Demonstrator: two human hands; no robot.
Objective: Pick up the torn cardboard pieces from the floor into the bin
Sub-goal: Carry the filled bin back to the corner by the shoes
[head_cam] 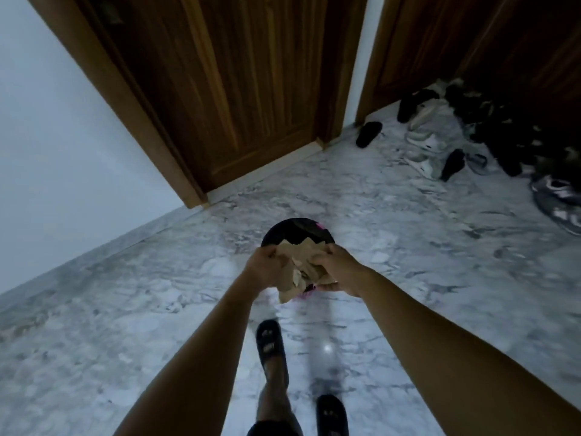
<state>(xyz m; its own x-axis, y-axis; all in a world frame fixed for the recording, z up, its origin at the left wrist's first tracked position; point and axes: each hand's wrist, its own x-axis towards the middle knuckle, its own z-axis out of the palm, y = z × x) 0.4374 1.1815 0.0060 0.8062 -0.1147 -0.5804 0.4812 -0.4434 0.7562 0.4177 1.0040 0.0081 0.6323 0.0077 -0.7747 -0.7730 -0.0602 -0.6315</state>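
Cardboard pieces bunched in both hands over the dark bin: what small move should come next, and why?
Probably open both hands, left hand and right hand, and let go: the cardboard pieces are held right over the bin, so they should drop inside.

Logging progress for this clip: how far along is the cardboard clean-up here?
Gathering looks done: no loose scraps show on the marble floor in view. In hand: the left hand and right hand together clutch a bundle of torn cardboard pieces above the black bin. Left: letting the bundle go into the bin; nothing has visibly dropped yet. The bin's contents are hidden.
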